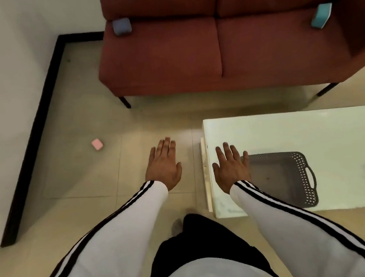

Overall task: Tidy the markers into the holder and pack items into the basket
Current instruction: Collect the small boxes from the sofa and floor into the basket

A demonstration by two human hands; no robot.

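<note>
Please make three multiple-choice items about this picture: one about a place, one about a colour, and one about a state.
1. Where does the small pink block lie?
A. on the beige tiled floor
B. on the dark red fabric sofa
C. in the basket

2. What colour is the perforated plastic basket on the white table?
A. white
B. dark grey
C. pink

3. How are the two hands?
A. both hold markers
B. one grips the basket
C. both open and hold nothing

Answers: 1 A, it lies on the tiles near the wall. 2 B, it looks dark against the table. 3 C, the left hand and right hand spread flat fingers.
</note>
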